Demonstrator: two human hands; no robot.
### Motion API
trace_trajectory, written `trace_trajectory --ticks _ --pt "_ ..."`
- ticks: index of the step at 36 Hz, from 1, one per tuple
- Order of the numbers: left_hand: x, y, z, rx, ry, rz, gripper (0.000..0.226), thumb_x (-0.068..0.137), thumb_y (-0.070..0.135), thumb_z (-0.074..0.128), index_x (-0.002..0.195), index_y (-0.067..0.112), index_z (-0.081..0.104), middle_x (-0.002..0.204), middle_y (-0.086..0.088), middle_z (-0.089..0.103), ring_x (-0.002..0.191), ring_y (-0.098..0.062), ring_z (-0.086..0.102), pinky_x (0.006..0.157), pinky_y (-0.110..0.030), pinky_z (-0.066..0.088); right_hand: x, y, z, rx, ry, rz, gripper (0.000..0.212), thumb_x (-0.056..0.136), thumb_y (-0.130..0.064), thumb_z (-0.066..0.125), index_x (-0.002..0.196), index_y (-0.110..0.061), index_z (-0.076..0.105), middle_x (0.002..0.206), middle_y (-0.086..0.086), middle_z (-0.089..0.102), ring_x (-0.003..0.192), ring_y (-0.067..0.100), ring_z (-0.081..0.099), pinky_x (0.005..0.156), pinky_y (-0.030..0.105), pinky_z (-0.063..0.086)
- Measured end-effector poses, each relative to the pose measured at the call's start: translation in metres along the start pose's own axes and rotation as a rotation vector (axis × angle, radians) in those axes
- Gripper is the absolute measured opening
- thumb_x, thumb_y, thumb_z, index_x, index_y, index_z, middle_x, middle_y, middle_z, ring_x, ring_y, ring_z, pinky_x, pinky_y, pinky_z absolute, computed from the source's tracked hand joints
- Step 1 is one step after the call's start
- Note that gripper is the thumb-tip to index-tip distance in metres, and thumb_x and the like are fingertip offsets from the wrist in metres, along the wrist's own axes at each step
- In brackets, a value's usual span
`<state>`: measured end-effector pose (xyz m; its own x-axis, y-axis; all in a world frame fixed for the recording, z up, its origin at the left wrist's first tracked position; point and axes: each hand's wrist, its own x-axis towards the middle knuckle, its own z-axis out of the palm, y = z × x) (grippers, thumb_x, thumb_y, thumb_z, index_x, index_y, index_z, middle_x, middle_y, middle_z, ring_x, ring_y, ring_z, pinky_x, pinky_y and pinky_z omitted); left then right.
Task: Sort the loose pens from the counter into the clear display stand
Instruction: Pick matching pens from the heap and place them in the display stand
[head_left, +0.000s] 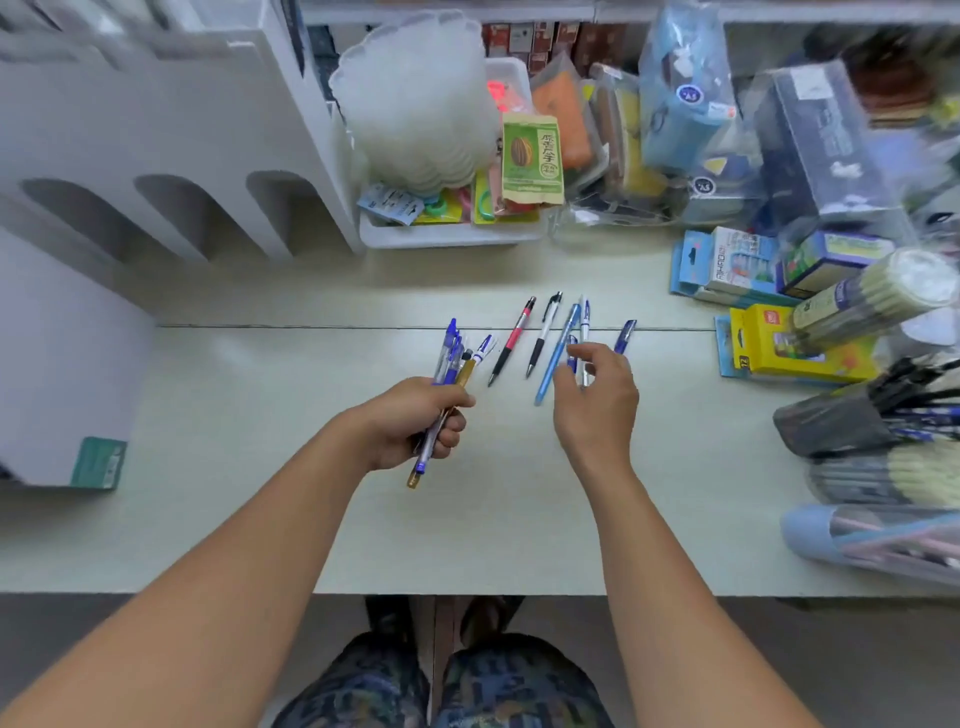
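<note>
My left hand (415, 421) grips a bundle of several pens (453, 358), mostly blue, one gold, fanned out above the fist. On the pale counter (260, 415) lie loose pens: a red and black pen (511, 340), a white and black pen (543, 335), a long light blue pen (556, 358), a white pen with blue clip (585, 322) and a dark blue pen (625, 335). My right hand (597, 400) is over these, thumb and forefinger pinching a small blue pen (571, 353). A frosted clear scalloped stand (415, 98) stands at the back.
A white shelf unit with arched slots (156, 156) fills the back left. A white tray of small goods (452, 234) sits behind the pens. Boxed and bagged stationery (779, 286) crowds the right side, with pen pouches (857, 421) near the front right.
</note>
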<state>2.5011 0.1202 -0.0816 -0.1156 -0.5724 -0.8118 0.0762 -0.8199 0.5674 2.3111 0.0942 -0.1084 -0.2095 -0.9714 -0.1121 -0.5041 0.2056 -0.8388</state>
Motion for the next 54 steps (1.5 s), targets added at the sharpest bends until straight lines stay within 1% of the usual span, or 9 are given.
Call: trace_trajectory --ticks 4,7,13,21,26,36,43,48,54 --pt "-0.032 -0.009 -0.011 -0.088 -0.053 0.035 0.021 0.100 0.010 0.052 0.087 0.016 0.039 0.060 -0.001 0.039 0.048 -0.013 0.032 0.042 -0.020 0.028 -0.016 -0.042 0.012 0.132 -0.082 0.099 0.010 0.094 -0.017 0.062 0.098 -0.021 0.070 0.098 -0.006 0.068 0.091 0.012 0.062 0.091 0.033 0.052" --pt "-0.057 -0.018 -0.023 -0.034 -0.038 0.127 0.014 0.100 0.009 0.053 0.093 0.015 0.043 0.063 -0.001 0.045 0.049 -0.014 0.036 0.045 -0.023 0.032 -0.031 -0.077 0.024 0.308 -0.365 0.233 0.015 0.098 -0.027 0.062 0.088 -0.018 0.069 0.085 0.000 0.069 0.074 0.015 0.063 0.072 0.033 0.054" --pt "-0.118 -0.041 -0.069 0.169 0.141 0.327 0.011 0.097 0.012 0.057 0.105 0.009 0.050 0.069 -0.004 0.046 0.049 -0.015 0.043 0.048 -0.027 0.040 -0.087 -0.139 0.059 0.345 -0.634 0.139 0.023 0.086 -0.028 0.081 0.082 -0.011 0.066 0.054 -0.002 0.049 0.048 0.015 0.038 0.045 0.024 0.032" --pt "-0.194 -0.085 -0.186 -0.108 0.136 0.525 0.016 0.103 0.037 0.052 0.095 0.023 0.053 0.068 0.000 0.036 0.046 -0.013 0.028 0.041 -0.023 0.028 -0.177 -0.214 0.134 0.331 -0.840 -0.007 0.015 0.089 -0.013 0.075 0.091 0.000 0.067 0.069 0.006 0.060 0.054 0.013 0.043 0.046 0.023 0.032" --pt "-0.233 -0.108 -0.262 -0.235 0.086 0.539 0.035 0.106 0.038 0.042 0.111 0.005 0.049 0.065 0.002 0.035 0.044 -0.011 0.025 0.041 -0.019 0.021 -0.242 -0.258 0.195 0.354 -0.768 0.029 0.004 0.091 -0.006 0.067 0.090 -0.009 0.070 0.066 -0.001 0.060 0.057 0.012 0.038 0.047 0.021 0.027" --pt "-0.271 -0.157 -0.349 -0.529 -0.052 0.501 0.033 0.099 0.043 0.052 0.089 0.012 0.048 0.063 0.001 0.037 0.044 -0.010 0.027 0.036 -0.019 0.023 -0.339 -0.305 0.266 0.421 -0.626 0.088 0.015 0.095 0.000 0.057 0.087 -0.009 0.067 0.066 0.004 0.055 0.055 0.011 0.046 0.044 0.023 0.034" --pt "-0.280 -0.159 -0.385 -0.520 0.050 0.546 0.024 0.102 0.033 0.056 0.102 0.010 0.050 0.066 -0.003 0.053 0.042 -0.010 0.032 0.037 -0.015 0.023 -0.350 -0.330 0.272 0.550 -0.439 0.009 0.017 0.097 0.005 0.052 0.088 -0.006 0.063 0.071 0.014 0.059 0.056 0.016 0.056 0.048 0.023 0.049" --pt "-0.283 -0.163 -0.404 -0.496 0.101 0.569 0.021 0.103 0.032 0.054 0.091 0.016 0.046 0.063 0.002 0.038 0.043 -0.009 0.022 0.037 -0.018 0.021 -0.328 -0.345 0.256 0.648 -0.097 -0.280 0.019 0.100 0.003 0.050 0.093 -0.012 0.059 0.076 0.005 0.061 0.065 0.017 0.064 0.061 0.028 0.057" --pt "-0.285 -0.167 -0.415 -0.519 0.036 0.556 0.025 0.105 0.034 0.048 0.096 0.011 0.052 0.061 0.003 0.034 0.041 -0.007 0.020 0.035 -0.017 0.019 -0.307 -0.339 0.271 0.215 0.111 -0.691 0.013 0.096 -0.008 0.060 0.102 -0.019 0.062 0.087 -0.001 0.068 0.078 0.020 0.071 0.074 0.037 0.061"
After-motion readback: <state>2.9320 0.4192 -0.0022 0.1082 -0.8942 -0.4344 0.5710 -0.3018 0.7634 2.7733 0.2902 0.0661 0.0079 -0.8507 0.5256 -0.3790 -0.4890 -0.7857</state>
